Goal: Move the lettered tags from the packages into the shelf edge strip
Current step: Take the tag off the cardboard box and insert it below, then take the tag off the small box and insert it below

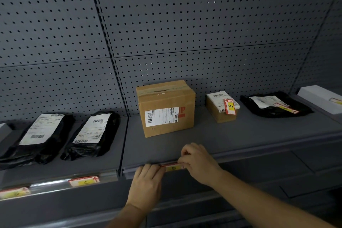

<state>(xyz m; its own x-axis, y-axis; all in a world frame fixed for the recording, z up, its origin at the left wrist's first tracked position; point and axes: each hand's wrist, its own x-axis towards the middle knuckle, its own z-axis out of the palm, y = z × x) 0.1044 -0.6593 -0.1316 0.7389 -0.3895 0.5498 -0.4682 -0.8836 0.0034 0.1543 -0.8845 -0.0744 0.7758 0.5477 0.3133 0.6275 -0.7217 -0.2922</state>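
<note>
- Both hands pinch tag D (173, 168) at the shelf's front edge, left hand (146, 184) on its left end, right hand (197, 161) on its right, pressing it into the strip (240, 155).
- Uneven pressure could buckle the tag or leave one end proud (it looks only partly seated).
- A slip could drop it below the shelf.
- Tag E (230, 106) waits on its box (220, 114) near the back edge.

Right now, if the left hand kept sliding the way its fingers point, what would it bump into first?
Probably the D tag at the shelf edge strip: the left hand already has its fingertips at the tag's left end. Past that sits the big cardboard box, though depth is hard to judge.
</note>
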